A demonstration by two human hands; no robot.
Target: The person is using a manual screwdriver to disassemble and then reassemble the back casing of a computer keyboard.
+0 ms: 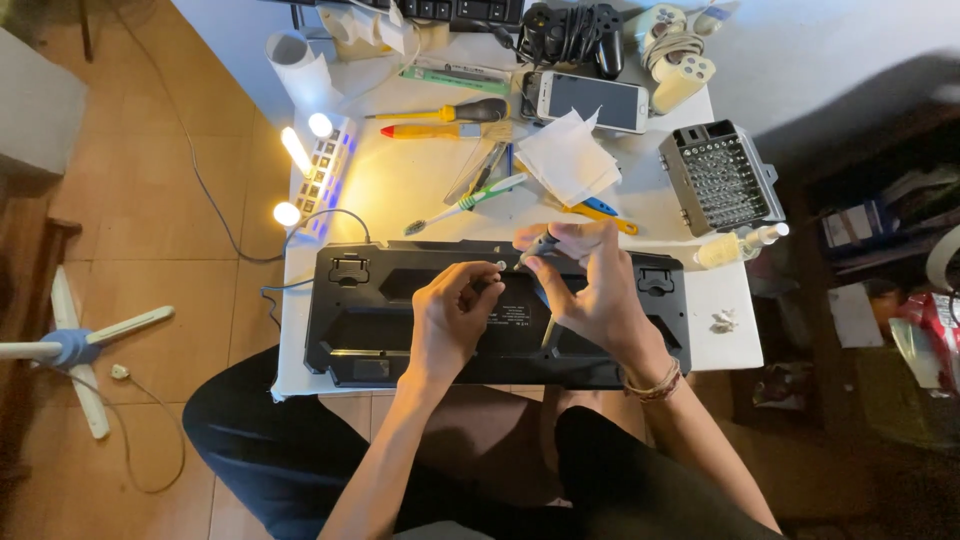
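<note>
A black keyboard [370,320] lies upside down across the small white table [725,345], its underside facing up. My right hand [590,290] grips a small screwdriver [538,247] whose tip points at a screw spot near the top middle of the keyboard. My left hand [452,318] rests on the keyboard beside that spot, fingers curled, fingertips touching the case just left of the tip.
Behind the keyboard lie a toothbrush [465,204], two screwdrivers [440,122], folded tissues [567,157], a phone [590,100], a game controller [572,30], a screwdriver bit case [718,177], a small spray bottle [738,245] and a lit power strip [322,170]. A fan base [75,350] stands on the floor at left.
</note>
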